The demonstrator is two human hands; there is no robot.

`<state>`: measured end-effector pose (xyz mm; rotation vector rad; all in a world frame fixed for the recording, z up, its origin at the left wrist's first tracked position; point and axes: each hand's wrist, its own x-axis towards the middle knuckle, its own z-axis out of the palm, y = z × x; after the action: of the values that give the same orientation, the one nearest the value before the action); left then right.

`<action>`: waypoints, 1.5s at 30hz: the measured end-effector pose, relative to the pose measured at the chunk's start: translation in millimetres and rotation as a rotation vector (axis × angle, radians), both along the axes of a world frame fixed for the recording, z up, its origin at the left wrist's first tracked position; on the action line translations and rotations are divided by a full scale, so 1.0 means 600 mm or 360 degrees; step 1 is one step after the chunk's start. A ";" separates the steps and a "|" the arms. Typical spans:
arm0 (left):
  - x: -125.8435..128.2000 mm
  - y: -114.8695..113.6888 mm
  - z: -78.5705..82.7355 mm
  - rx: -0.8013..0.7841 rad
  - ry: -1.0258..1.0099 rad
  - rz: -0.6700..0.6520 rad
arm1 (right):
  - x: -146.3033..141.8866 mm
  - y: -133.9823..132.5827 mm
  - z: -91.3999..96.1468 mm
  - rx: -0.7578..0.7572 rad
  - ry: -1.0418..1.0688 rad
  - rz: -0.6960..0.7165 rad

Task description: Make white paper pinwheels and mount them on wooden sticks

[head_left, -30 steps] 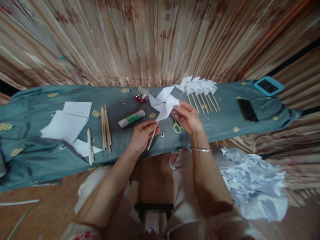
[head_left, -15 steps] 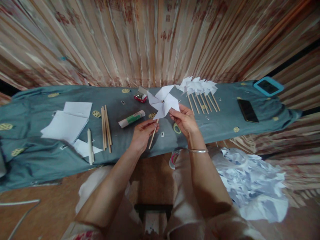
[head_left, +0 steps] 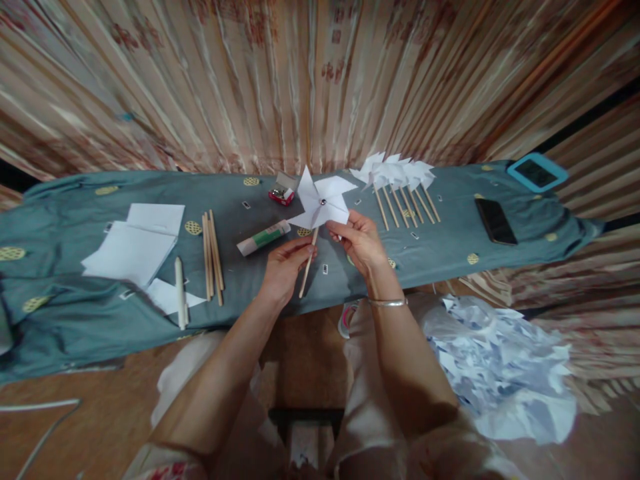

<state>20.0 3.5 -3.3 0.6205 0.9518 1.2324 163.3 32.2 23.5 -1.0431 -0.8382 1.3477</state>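
A white paper pinwheel (head_left: 320, 200) on a thin wooden stick (head_left: 307, 270) is held up over the cloth-covered table (head_left: 60, 320). My left hand (head_left: 285, 267) is closed round the stick just below the wheel. My right hand (head_left: 360, 243) pinches a lower right blade of the wheel between thumb and fingers. A metal pin shows at the wheel's centre.
Finished pinwheels (head_left: 400, 180) lie in a row at the right. A glue stick (head_left: 263, 237), a red pin box (head_left: 281, 191), loose wooden sticks (head_left: 212, 257), white paper sheets (head_left: 135, 247), a black phone (head_left: 495, 220) and a blue-cased device (head_left: 537, 171) lie on the cloth. Paper scraps (head_left: 500, 367) pile on the floor.
The pinwheel has turned and shifted a little left and upward. My right hand moved left with the blade, covering the scissors that showed before. The left hand stays on the stick.
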 end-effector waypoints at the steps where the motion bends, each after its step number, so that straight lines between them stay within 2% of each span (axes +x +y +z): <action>1: 0.000 0.000 0.000 0.0002 0.0007 0.0001 | -0.003 -0.001 0.002 -0.0003 -0.0021 0.0012; 6: -0.002 0.000 -0.001 0.0004 0.0006 0.0004 | -0.008 -0.005 0.004 -0.0038 -0.0120 0.0066; 12: -0.003 0.000 0.001 0.0007 -0.0017 -0.0002 | 0.010 0.002 -0.008 -0.0060 -0.0056 -0.0168; 15: -0.002 0.001 0.002 -0.0004 -0.0038 0.0001 | 0.016 0.003 -0.010 -0.0071 0.0000 -0.0204; 28: -0.003 0.000 0.002 -0.0020 -0.0030 0.0020 | 0.011 -0.003 -0.010 -0.0075 -0.0008 -0.0116; 39: -0.002 0.001 0.004 0.0044 -0.0017 0.0004 | -0.016 -0.018 -0.006 -0.0154 -0.0048 -0.0018; 45: -0.004 0.001 0.004 0.0061 -0.0010 -0.0011 | -0.015 -0.026 -0.010 -0.0121 -0.0195 0.0146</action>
<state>17.4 4.1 -0.9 0.6495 0.9216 1.2482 154.3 16.8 17.6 -1.1681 -0.9414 1.4125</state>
